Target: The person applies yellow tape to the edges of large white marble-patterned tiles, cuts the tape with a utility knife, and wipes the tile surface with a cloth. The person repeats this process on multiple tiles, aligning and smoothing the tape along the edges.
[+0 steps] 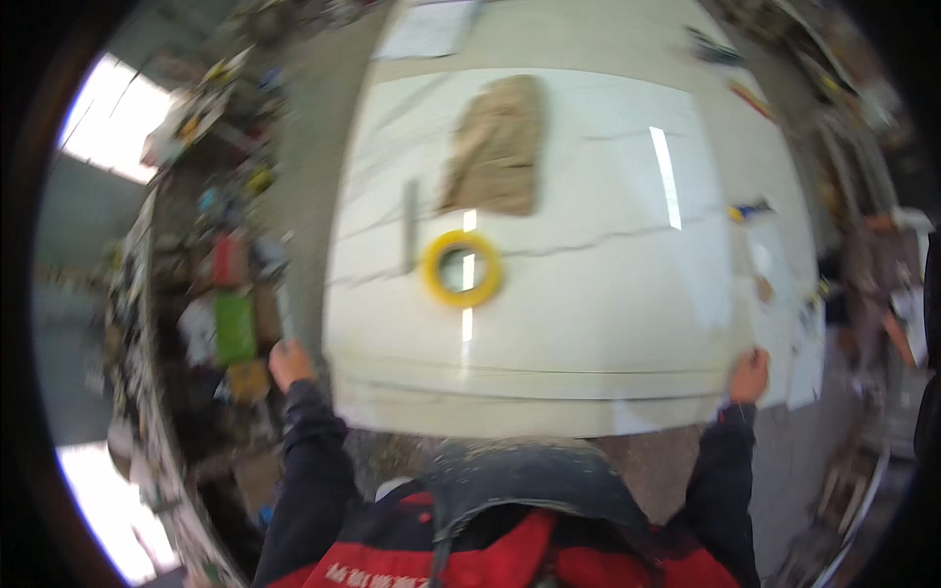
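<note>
A glossy white slab with grey veins (608, 304) lies in front of me, with a narrow strip (510, 385) along its near edge. My left hand (291, 365) is closed just off the slab's near left corner; a thin blurred thing seems to rise from it, too unclear to name. At the near right edge my right hand (750, 375) is closed too, and what it grips, if anything, is hidden. A roll of yellow tape (432, 267) rests flat on the slab. Beside it are a thin grey bar (410, 225) and a folded brown cloth (498, 147).
A white sheet (426, 27) lies at the far left of the table. A blue and yellow tool (751, 210) rests near the slab's right edge. Cluttered shelving with a green box (234, 328) lines the left. Another person (892, 284) is at the right.
</note>
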Demonstrator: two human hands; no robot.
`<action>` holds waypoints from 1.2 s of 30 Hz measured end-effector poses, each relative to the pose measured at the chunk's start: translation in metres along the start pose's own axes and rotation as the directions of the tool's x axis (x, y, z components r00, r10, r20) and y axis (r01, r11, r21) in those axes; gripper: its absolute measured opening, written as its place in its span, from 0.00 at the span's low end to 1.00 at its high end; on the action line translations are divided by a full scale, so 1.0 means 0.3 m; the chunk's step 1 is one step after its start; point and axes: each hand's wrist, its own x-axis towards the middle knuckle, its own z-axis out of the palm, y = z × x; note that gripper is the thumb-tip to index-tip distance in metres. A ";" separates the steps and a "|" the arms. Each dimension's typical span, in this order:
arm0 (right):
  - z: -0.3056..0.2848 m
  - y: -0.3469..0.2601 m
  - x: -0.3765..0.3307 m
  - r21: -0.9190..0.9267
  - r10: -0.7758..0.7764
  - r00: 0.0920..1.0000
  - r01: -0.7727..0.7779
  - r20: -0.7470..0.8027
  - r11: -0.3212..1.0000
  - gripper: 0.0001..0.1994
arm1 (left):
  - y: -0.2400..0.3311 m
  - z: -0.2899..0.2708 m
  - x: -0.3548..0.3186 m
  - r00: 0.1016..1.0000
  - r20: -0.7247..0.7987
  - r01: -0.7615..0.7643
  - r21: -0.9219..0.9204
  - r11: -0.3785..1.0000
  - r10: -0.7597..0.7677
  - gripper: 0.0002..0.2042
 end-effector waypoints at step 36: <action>-0.034 -0.285 0.000 -0.046 0.036 0.996 -0.032 0.081 0.998 0.19 | 0.429 -0.129 -0.251 0.917 0.359 -0.181 -0.006 0.983 0.171 0.14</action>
